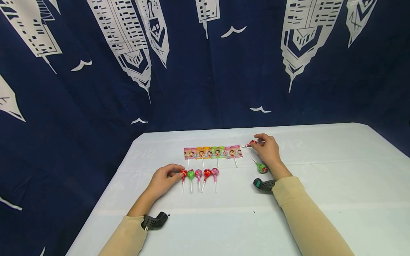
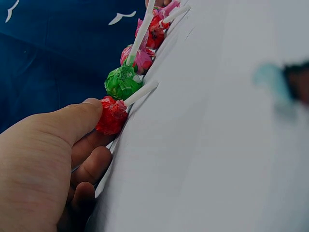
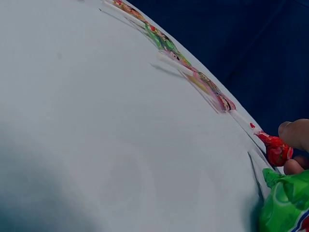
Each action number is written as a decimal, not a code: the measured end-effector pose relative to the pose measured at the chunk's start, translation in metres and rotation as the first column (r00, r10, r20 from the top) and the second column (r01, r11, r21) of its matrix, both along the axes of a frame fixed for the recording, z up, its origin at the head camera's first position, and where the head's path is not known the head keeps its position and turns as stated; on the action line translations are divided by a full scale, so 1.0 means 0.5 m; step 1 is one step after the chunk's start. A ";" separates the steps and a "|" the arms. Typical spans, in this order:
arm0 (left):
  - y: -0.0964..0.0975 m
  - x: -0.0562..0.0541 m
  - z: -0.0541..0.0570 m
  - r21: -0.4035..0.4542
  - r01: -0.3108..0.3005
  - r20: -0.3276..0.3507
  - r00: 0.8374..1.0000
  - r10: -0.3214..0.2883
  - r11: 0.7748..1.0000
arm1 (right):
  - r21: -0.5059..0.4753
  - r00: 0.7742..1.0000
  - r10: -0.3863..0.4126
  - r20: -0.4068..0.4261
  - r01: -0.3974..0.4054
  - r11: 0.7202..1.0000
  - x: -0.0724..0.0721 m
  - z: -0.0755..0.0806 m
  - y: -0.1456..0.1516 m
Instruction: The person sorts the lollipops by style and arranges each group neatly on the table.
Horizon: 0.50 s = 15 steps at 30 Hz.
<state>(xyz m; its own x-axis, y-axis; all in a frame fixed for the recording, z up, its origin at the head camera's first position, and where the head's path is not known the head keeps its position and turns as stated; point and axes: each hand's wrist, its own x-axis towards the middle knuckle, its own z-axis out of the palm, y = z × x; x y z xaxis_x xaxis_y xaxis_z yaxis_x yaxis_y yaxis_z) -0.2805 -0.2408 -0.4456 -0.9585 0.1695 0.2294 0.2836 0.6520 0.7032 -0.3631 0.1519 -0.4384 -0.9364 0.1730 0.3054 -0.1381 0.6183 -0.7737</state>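
At the left end of a front row of ball lollipops, my left hand (image 1: 164, 180) pinches a red lollipop (image 2: 112, 116) by its wrapped head between thumb and fingers. Beside it stand a green lollipop (image 1: 190, 174), a pink lollipop (image 1: 198, 173), another red lollipop (image 1: 207, 173) and a second pink one, sticks toward me. Farther back, my right hand (image 1: 268, 151) holds a red lollipop (image 3: 277, 151) by its head, its stick pointing left. Just below that hand lies a green lollipop (image 1: 262, 168), its stick pointing up and left.
Behind the ball lollipops, several flat lollipops in printed wrappers (image 1: 202, 153) lie side by side, the right one close to the right hand's stick. All rest on a white table (image 1: 217, 227). A dark blue cloth (image 1: 205, 96) with white building prints hangs behind.
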 end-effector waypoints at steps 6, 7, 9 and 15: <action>0.001 0.003 0.004 -0.004 -0.011 0.006 1.000 0.011 1.000 | 0.031 1.000 -0.016 0.015 0.015 0.999 -0.005 -0.001 0.000; 0.001 0.003 0.004 -0.005 -0.012 0.006 1.000 0.012 1.000 | 0.034 1.000 -0.017 0.020 0.016 0.999 -0.005 -0.001 0.000; 0.001 0.004 0.004 -0.003 -0.013 0.007 1.000 0.013 1.000 | 0.038 0.999 -0.023 0.029 0.022 0.999 -0.007 -0.002 0.000; 0.002 0.003 0.003 0.003 -0.008 0.002 1.000 0.008 1.000 | 0.040 0.998 -0.034 0.045 0.032 0.999 -0.006 0.000 0.000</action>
